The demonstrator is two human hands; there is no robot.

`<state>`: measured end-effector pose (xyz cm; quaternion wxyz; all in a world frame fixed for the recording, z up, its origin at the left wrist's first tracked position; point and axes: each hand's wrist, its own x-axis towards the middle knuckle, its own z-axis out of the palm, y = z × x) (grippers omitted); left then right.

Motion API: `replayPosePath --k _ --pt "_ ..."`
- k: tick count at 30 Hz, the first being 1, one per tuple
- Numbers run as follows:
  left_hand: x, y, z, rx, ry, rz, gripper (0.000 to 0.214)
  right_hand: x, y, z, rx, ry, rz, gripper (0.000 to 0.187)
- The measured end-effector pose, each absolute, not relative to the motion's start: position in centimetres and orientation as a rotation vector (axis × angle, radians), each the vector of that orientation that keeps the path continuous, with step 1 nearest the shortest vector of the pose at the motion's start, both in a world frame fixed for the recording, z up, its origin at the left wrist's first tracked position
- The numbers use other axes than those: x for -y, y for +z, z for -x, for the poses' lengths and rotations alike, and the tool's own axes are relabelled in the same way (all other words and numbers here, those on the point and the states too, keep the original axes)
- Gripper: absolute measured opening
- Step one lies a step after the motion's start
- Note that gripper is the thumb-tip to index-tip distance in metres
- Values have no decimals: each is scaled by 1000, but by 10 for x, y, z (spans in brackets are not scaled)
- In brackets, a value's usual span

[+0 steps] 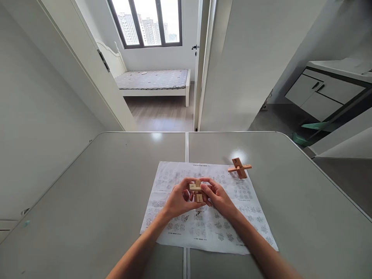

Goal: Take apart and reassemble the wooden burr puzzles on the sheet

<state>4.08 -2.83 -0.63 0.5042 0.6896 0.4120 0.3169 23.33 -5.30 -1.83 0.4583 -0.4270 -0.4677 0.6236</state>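
Note:
Both my hands hold a small wooden interlocking puzzle (198,198) made of pale, numbered pieces. My left hand (180,197) curls round its left side, thumb along the near edge. On the right, my right hand (218,197) presses its thumb against the pieces, with its other fingers behind. The fingers hide part of the puzzle, so how the pieces join inside cannot be seen. Under the hands lies a creased instruction sheet (244,221) printed with diagrams. At the sheet's upper right corner rests a reddish-brown wooden cross-shaped puzzle (238,168), apart from both hands.
The grey table (87,201) has a seam down its middle and rounded far corners. Beyond it a doorway opens onto a room with a bed (154,79) beneath a window (145,23). A white cabinet (325,93) stands at the far right.

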Motion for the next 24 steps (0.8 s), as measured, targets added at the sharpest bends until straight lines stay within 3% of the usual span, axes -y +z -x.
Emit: replayPosePath --k 24 --pt "31 -4 -41 -1036 769 -1680 62 57 -19 -229 1162 1537 1045 59"
